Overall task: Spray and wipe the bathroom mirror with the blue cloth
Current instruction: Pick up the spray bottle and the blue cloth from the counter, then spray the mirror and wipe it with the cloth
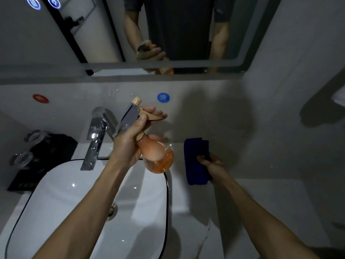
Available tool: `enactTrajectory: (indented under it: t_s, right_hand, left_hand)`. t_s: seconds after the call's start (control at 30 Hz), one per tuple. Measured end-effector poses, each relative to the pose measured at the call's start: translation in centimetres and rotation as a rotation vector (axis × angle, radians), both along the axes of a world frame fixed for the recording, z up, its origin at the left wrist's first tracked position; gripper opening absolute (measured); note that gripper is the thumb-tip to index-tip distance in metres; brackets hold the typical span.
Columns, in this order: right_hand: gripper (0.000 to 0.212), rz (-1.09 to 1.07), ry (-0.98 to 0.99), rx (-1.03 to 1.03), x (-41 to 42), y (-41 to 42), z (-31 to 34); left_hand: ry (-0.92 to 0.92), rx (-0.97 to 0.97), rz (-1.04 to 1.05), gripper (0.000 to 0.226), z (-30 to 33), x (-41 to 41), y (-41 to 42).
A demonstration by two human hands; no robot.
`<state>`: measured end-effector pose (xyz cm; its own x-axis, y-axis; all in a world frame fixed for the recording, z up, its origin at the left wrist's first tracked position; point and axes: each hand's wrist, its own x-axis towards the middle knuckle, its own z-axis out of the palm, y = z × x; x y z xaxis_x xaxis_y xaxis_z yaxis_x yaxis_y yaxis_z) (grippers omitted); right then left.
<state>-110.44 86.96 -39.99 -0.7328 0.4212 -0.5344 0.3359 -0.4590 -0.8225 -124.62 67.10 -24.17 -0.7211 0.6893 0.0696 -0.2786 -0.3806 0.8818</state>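
My left hand (130,139) grips an orange spray bottle (157,157) by its neck, fingers around the tan trigger, nozzle aimed up toward the bathroom mirror (168,30). The bottle hangs above the sink's far right corner. My right hand (212,165) holds a folded blue cloth (196,161) at its right edge, with the cloth resting on the white counter to the right of the sink. The mirror fills the top of the view and reflects a person's torso and arms.
A white sink (56,212) with a black rim lies below my left arm, a chrome faucet (97,135) behind it. A black tray (46,157) with clear glasses sits at left. Red (40,98) and blue (163,97) round stickers mark the wall.
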Motion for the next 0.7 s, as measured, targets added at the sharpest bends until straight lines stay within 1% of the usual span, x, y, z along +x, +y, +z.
enactTrajectory:
  t_s: [0.07, 0.13, 0.17, 0.23, 0.3, 0.37, 0.4, 0.47, 0.6, 0.7]
  right_hand:
    - [0.033, -0.087, 0.146, -0.207, -0.6, 0.0, 2.7]
    - [0.037, -0.068, 0.310, -0.326, -0.9, 0.0, 5.7]
    - [0.039, -0.036, 0.386, -0.349, -1.1, 0.0, 7.2]
    - [0.046, 0.029, 0.486, -0.285, -1.5, -0.3, 10.4]
    - [0.042, 0.050, 0.512, -0.145, -2.1, -0.8, 13.6]
    - [0.035, 0.023, 0.518, -0.041, -2.6, -1.4, 16.5]
    - [0.036, 0.000, 0.516, -0.003, -2.8, -1.7, 17.9]
    - [0.040, -0.037, 0.538, 0.028, -3.2, -2.3, 20.6]
    - [0.035, -0.094, 0.612, 0.051, -4.0, -3.0, 24.8]
    - [0.035, -0.107, 0.672, 0.100, -4.6, -3.3, 27.1]
  left_hand:
    - [0.018, 0.033, 0.003, 0.039, 1.0, 0.0, -0.3]
    - [0.058, 0.051, 0.000, 0.027, 2.3, 0.0, -0.6]
    - [0.080, 0.048, 0.007, 0.022, 3.2, 0.0, -0.8]
    - [0.126, 0.044, 0.051, 0.022, 5.0, 0.2, -1.0]
    - [0.167, 0.055, 0.102, 0.023, 7.1, 0.4, -1.2]
    - [0.210, 0.066, 0.169, 0.021, 8.9, 0.3, -1.5]
    - [0.230, 0.071, 0.196, 0.021, 9.9, 0.2, -1.6]
    - [0.264, 0.070, 0.238, 0.026, 11.6, 0.0, -2.0]
    - [0.300, 0.068, 0.266, 0.023, 14.3, 0.0, -2.4]
    - [0.342, 0.047, 0.282, 0.028, 15.4, -0.3, -2.5]
